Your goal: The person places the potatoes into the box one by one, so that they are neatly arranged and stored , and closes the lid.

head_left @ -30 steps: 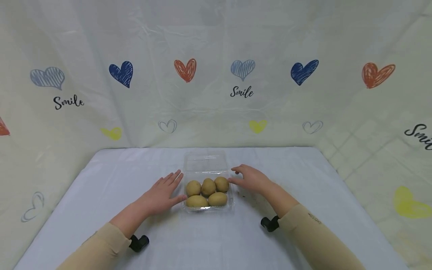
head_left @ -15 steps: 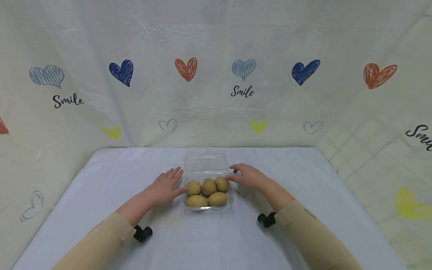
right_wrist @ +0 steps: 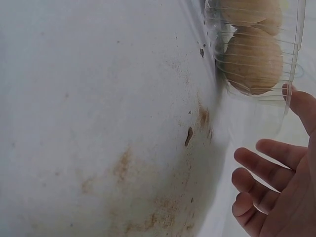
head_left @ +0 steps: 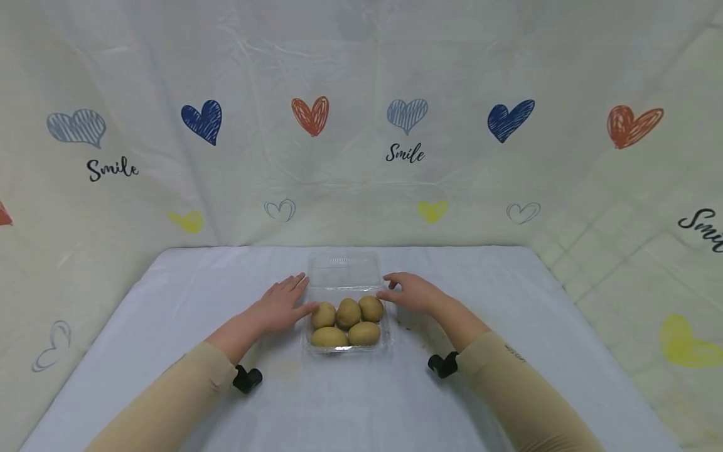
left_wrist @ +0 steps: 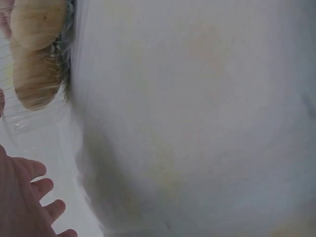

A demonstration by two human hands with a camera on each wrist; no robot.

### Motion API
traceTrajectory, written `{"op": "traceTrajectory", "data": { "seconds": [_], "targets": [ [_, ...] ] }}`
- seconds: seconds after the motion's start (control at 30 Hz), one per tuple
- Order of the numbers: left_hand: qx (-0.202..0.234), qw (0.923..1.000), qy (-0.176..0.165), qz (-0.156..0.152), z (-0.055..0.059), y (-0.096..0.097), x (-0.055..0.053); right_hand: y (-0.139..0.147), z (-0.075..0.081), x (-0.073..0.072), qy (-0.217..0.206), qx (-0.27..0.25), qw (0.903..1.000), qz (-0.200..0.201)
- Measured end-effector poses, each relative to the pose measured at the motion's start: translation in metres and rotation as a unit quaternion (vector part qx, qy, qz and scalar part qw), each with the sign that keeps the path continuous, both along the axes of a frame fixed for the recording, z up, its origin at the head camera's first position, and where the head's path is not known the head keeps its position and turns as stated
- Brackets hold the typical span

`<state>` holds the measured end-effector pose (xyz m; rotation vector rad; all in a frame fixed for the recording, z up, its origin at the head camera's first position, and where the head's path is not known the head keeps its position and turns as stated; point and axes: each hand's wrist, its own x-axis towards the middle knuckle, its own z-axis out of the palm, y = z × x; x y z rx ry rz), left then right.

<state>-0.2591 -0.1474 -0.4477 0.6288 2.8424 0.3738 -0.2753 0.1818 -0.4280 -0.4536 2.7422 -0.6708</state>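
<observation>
Several potatoes point(head_left: 348, 313) lie in a clear plastic clamshell box point(head_left: 346, 350), two in the front row and the rest behind. Its clear lid point(head_left: 344, 271) is folded back towards the wall. My left hand point(head_left: 278, 306) is at the box's left side, fingers spread and straight, the thumb over the rim by the rear left potato. At the right side, my right hand point(head_left: 417, 294) has its thumb at the box's rim near the rear right potato. In the right wrist view the other fingers point(right_wrist: 261, 168) are loosely bent and hold nothing.
A white cloth point(head_left: 350, 408) covers the table. Brown dirt crumbs point(right_wrist: 188, 136) and smears lie on it to the right of the box. Behind stands a pale curtain point(head_left: 361, 188) printed with hearts. A black wrist camera point(head_left: 247, 379) sits at the left cuff.
My left hand has moved forward and slightly right along the box, its thumb now over the rim. The right hand has shifted slightly left, its thumb closer to the rear right potato.
</observation>
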Motion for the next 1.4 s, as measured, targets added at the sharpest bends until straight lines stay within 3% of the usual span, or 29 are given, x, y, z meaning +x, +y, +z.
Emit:
{"op": "traceTrajectory", "data": {
  "seconds": [0.2,0.33,0.53,0.7,0.97,1.4],
  "targets": [
    [0.020,0.9998,-0.004,0.006,0.000,0.001,-0.002,0.000,-0.001,-0.001,0.008,-0.006,0.9999,-0.003],
    [0.070,0.9975,-0.002,0.004,-0.002,-0.001,-0.003,0.002,-0.002,-0.002,0.029,-0.016,0.9995,-0.001],
    [0.169,0.9852,-0.019,0.024,0.003,-0.003,0.000,0.003,0.001,0.001,0.059,-0.029,0.9978,0.002],
    [0.210,0.9765,-0.032,0.037,0.011,-0.003,0.005,0.008,0.006,0.008,0.069,-0.031,0.9971,0.007],
    [0.240,0.9701,-0.009,0.035,0.014,-0.006,0.020,0.020,0.013,0.023,0.081,-0.008,0.9956,0.046],
    [0.199,0.9789,0.044,-0.009,0.011,-0.017,0.056,0.029,0.012,0.045,0.101,0.007,0.9896,0.102]
  ]
}}
